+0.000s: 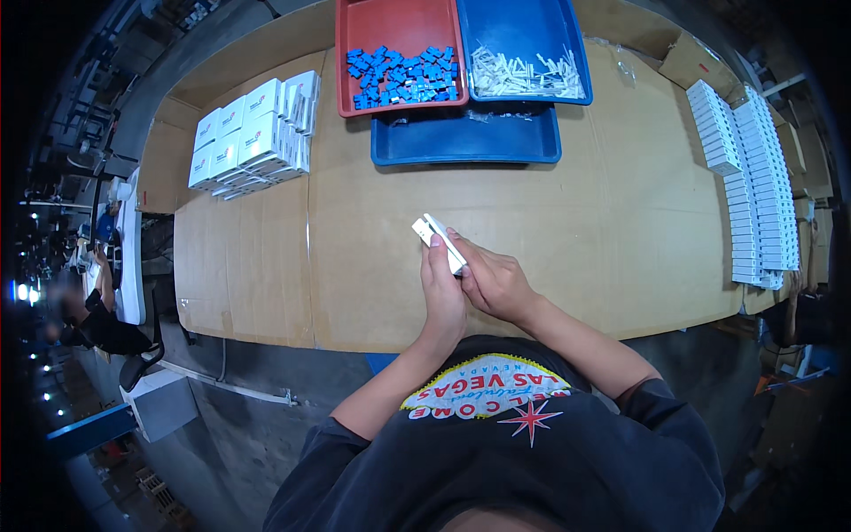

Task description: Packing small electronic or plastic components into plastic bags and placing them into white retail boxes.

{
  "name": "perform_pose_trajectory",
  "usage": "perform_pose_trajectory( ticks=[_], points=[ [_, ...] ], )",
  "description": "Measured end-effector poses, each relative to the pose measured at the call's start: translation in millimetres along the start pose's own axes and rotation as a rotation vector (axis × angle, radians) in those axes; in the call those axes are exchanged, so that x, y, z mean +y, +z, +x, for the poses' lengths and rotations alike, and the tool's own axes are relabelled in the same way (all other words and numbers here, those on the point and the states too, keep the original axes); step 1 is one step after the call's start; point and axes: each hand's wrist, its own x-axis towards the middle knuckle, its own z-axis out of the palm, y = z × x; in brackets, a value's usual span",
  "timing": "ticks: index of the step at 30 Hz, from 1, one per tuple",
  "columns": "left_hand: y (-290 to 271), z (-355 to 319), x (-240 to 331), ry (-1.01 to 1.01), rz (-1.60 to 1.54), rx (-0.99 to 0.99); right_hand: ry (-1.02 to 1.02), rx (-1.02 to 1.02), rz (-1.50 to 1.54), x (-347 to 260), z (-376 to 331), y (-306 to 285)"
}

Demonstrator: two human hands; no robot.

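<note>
Above the near middle of the table I hold a small white box (pixel 454 258) between both hands, tilted with its far end pointing up and left. My left hand (pixel 442 293) is closed along the box's left side, thumb against it. From the right, my right hand (pixel 498 285) wraps round the other side, its fingers bent. The far end of the box shows a narrow dark gap, perhaps an opening or a fold; I cannot tell which. The rest of the box is hidden by my fingers.
Across the cardboard-covered table (pixel 372 293) stand a red tray (pixel 399 22) of small blue parts, a blue tray (pixel 523 22) of white sticks and another blue tray (pixel 465 152). White boxes (pixel 257 137) are stacked at left, rows of white boxes (pixel 762 186) at right. A person (pixel 111 324) sits far left.
</note>
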Motion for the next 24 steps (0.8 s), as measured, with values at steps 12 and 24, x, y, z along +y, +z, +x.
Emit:
perform_pose_trajectory(
  ticks=[12,24],
  points=[
    [-8,-3,-6,-0.026,-0.028,-0.056,-0.001,-0.005,-0.029,-2,-6,-1],
    [-8,8,31,0.338,0.238,-0.378,0.237,-0.087,0.283,-8,15,-53]
  ],
)
